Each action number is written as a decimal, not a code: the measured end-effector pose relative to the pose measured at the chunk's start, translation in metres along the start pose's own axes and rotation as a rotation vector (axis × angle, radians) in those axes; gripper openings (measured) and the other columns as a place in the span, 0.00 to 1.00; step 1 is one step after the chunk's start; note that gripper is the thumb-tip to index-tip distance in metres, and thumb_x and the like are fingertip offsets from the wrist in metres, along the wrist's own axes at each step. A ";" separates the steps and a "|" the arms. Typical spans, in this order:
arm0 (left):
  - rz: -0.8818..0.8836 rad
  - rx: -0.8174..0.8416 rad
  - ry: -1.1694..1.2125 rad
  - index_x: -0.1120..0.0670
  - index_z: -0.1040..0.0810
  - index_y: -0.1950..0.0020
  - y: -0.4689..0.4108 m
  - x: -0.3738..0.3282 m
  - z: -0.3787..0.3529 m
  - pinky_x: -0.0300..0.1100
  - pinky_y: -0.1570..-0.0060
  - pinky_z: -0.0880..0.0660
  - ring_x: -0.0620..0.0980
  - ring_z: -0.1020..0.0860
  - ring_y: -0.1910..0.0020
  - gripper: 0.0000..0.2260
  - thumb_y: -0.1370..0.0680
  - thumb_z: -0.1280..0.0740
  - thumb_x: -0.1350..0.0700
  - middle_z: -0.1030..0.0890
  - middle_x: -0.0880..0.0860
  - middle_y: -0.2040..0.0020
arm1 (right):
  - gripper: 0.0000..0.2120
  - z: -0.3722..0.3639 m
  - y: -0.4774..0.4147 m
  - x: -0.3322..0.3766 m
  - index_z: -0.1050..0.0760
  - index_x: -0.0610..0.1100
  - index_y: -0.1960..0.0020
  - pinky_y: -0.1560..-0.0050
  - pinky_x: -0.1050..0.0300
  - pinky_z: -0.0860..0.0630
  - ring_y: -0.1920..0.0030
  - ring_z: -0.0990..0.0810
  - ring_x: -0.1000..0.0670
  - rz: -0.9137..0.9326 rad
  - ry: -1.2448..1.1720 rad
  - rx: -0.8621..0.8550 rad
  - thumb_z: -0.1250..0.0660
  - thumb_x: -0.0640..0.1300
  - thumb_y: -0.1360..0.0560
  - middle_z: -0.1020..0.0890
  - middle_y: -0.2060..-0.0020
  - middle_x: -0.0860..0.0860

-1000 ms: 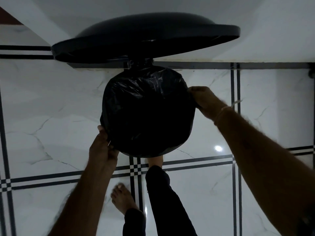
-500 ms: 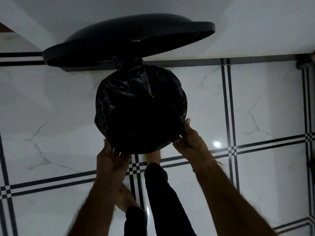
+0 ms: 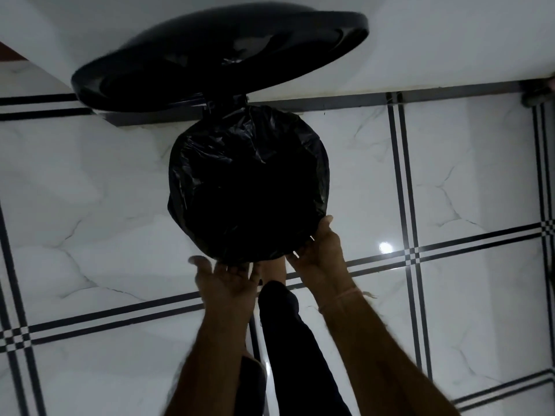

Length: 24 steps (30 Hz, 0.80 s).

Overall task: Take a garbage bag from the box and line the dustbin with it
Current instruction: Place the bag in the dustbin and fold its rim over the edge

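Note:
The black garbage bag [image 3: 249, 163] is stretched over the round mouth of the dustbin, so the bin's body is hidden beneath it. The dustbin's black lid [image 3: 219, 58] stands raised behind the bag. At the near right rim my right hand [image 3: 318, 253] pinches the bag's edge, thumb on top. Just below the near rim is my left hand [image 3: 225, 280], blurred, with its fingers spread and the tips touching the bag's hem. The box is out of view.
A bare foot [image 3: 273, 270] and a dark trouser leg [image 3: 288, 340] reach to the bin's base between my arms. The floor [image 3: 90, 205] is glossy white marble tile with black lines. A white wall [image 3: 450, 40] rises right behind the bin.
My right hand has come from the bin's right side round to the near right rim. My left hand has slid right along the near edge and its fingers have spread apart.

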<state>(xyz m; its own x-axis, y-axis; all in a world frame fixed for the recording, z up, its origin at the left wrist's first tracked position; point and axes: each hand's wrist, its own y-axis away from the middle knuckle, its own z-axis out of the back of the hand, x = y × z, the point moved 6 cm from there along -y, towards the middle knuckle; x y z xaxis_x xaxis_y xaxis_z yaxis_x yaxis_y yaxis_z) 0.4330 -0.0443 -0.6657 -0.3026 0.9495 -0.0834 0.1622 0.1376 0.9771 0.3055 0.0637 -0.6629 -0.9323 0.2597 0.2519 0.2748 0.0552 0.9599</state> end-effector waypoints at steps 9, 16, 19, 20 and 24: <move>-0.040 0.038 -0.289 0.52 0.18 0.38 -0.019 -0.065 -0.009 0.46 0.55 0.16 0.52 0.14 0.48 0.11 0.17 0.35 0.53 0.12 0.52 0.49 | 0.24 -0.017 -0.020 0.050 0.28 0.42 0.26 0.42 0.41 0.18 0.31 0.23 0.39 -0.024 0.074 -0.004 0.41 0.55 0.16 0.22 0.30 0.41; -0.243 -0.044 -0.452 0.49 0.20 0.35 -0.022 -0.104 -0.034 0.48 0.41 0.22 0.50 0.19 0.43 0.17 0.18 0.36 0.42 0.17 0.49 0.43 | 0.24 -0.036 -0.022 0.094 0.21 0.42 0.40 0.43 0.48 0.19 0.47 0.18 0.45 0.172 0.441 -0.021 0.40 0.62 0.18 0.16 0.48 0.47; -0.272 -0.069 -0.533 0.48 0.19 0.36 -0.026 -0.116 -0.039 0.45 0.47 0.20 0.49 0.19 0.45 0.14 0.19 0.32 0.46 0.16 0.48 0.45 | 0.16 -0.040 -0.034 0.100 0.23 0.40 0.51 0.47 0.52 0.17 0.53 0.17 0.46 0.263 0.514 -0.132 0.35 0.53 0.18 0.17 0.55 0.46; -0.295 -0.083 -0.557 0.49 0.19 0.36 -0.028 -0.122 -0.040 0.44 0.51 0.20 0.48 0.19 0.44 0.13 0.19 0.31 0.47 0.16 0.47 0.46 | 0.16 -0.039 -0.037 0.103 0.25 0.41 0.56 0.55 0.58 0.19 0.59 0.20 0.48 0.320 0.616 -0.185 0.36 0.51 0.17 0.19 0.61 0.47; -0.459 -0.090 -0.718 0.50 0.20 0.38 -0.033 -0.147 -0.075 0.43 0.53 0.22 0.47 0.19 0.46 0.19 0.17 0.41 0.39 0.18 0.47 0.47 | 0.22 -0.073 -0.031 0.123 0.25 0.46 0.57 0.54 0.52 0.25 0.56 0.21 0.47 0.705 0.831 -0.260 0.44 0.63 0.21 0.21 0.61 0.50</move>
<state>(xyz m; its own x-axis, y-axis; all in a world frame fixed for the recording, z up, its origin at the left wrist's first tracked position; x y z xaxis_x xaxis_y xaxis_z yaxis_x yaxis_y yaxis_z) 0.4016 -0.2090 -0.6707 0.3526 0.7582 -0.5485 0.0847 0.5578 0.8256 0.1649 0.0238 -0.6530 -0.4816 -0.5760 0.6606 0.8368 -0.0782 0.5419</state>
